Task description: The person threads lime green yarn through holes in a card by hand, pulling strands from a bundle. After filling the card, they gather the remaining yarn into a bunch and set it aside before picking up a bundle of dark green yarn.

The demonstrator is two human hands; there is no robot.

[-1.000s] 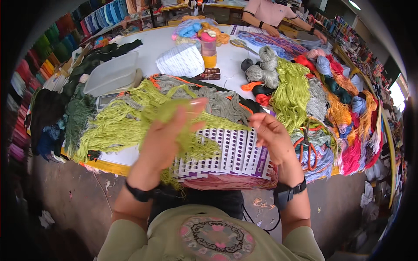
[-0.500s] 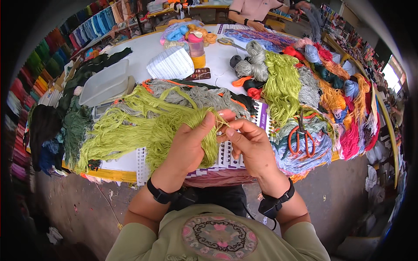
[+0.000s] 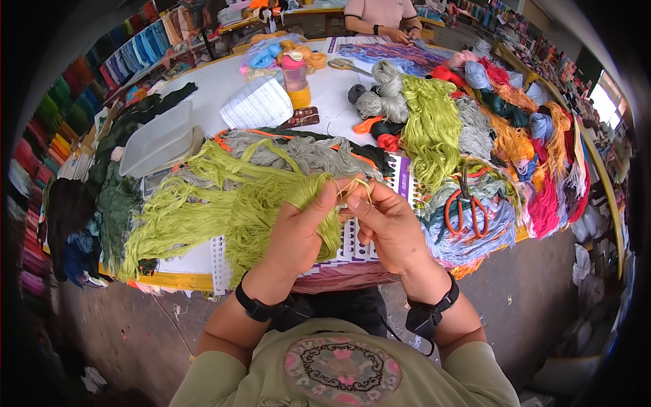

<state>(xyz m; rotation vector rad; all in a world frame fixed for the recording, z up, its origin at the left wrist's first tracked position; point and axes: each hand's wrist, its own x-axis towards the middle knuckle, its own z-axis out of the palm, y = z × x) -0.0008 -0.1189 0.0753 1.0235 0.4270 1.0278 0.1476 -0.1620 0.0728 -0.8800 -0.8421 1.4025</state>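
My left hand (image 3: 298,234) is closed round one end of a lime-green skein of thread (image 3: 237,197), whose loose strands spread leftward over the table. Close against it, my right hand (image 3: 390,227) pinches a thin lime-green strand between thumb and forefinger, and a small loop of it stands above the fingertips. Both hands meet just above several white punched cards (image 3: 356,247) with purple edges. Beneath the green skein lie grey skeins (image 3: 319,156) with orange threads. Where the strand runs between the fingers is partly hidden.
Red-handled scissors (image 3: 466,211) lie on pale blue thread at the right. Another lime-green skein (image 3: 430,129) and multicoloured yarns lie beyond. A plastic tray (image 3: 157,139), a paper sheet (image 3: 258,103) and a pink-capped bottle (image 3: 295,74) stand farther back. Another person (image 3: 381,17) works across the table.
My right fingers have shifted slightly, and a loop of strand now shows above them. The person across the table has brought a raised bundle of grey thread down. The view has shifted slightly.
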